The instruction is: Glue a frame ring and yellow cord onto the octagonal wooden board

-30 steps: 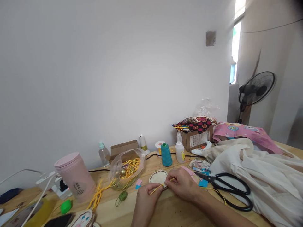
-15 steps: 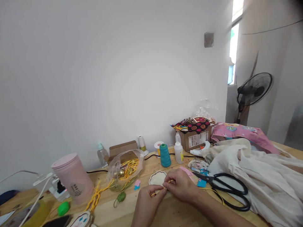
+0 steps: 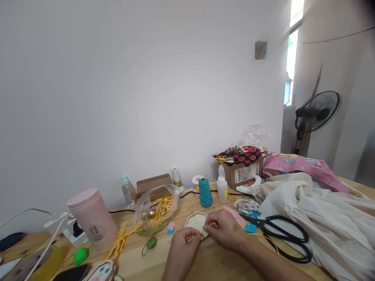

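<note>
Since half a second ago, the fingertips of the two hands have moved slightly apart, uncovering a small knot-like bit of yellow cord (image 3: 202, 234) between them. The left hand (image 3: 182, 249) has thumb and forefinger closed in a pinch on one length of the cord; the right hand (image 3: 225, 229), also pinched closed, has another length, its end poking up above the fingers. Directly beneath the fingertips, at the center front of the wooden table (image 3: 140, 266), is a cream scalloped disc (image 3: 195, 221) with a darker rim, the yellow bit at its near edge. The cord seems to be attached there already, but with both lengths in the fingers the tying looks unfinished; whether the knot is tight cannot be told. The disc's visible face is plain, while a similar scalloped piece (image 3: 101, 271) at lower left carries blue and pink shapes. Near the hands are a pink-and-blue cutout (image 3: 170, 228) and a green yarn ball (image 3: 151, 242) to the left, black-handled scissors (image 3: 263, 224) to the right, and behind, a teal thread cone (image 3: 205, 193) beside a squeeze bottle (image 3: 222, 190).
</note>
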`<state>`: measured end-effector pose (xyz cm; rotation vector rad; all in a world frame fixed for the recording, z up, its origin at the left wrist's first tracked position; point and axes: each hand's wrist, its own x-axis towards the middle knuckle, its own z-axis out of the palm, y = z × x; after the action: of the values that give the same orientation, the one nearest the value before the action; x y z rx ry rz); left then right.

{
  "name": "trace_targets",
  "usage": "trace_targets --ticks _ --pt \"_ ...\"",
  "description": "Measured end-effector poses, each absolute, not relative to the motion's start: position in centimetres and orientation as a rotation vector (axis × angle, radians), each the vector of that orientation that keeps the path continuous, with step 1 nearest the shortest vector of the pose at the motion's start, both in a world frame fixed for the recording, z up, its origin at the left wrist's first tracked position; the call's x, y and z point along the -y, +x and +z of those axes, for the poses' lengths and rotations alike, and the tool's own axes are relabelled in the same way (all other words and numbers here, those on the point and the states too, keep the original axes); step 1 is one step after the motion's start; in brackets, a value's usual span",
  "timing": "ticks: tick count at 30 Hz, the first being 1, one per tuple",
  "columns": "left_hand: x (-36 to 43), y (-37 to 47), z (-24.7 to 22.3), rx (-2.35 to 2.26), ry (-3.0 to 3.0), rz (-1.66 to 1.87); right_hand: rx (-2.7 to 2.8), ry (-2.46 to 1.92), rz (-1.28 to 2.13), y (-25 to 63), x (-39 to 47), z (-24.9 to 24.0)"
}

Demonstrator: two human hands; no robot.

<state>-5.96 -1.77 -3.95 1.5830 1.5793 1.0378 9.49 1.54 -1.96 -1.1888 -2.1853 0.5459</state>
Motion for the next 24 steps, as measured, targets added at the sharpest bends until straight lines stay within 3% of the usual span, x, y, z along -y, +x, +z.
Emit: trace_targets --ticks 8,19,24 --pt "1.0 -6.4 -5.0 -1.721 1.547 1.037 2.19 -1.157 0.549 9.4 -1.5 -2.4" --pt "1.8 -5.8 -3.9 -1.551 1.59 0.998 2.167 -1.137 0.563 9.1 -1.7 -2.8" --pt "1.8 -6.0 -3.7 -1.612 1.527 1.033 1.864 -1.286 0.95 8.9 -2.2 -3.2"
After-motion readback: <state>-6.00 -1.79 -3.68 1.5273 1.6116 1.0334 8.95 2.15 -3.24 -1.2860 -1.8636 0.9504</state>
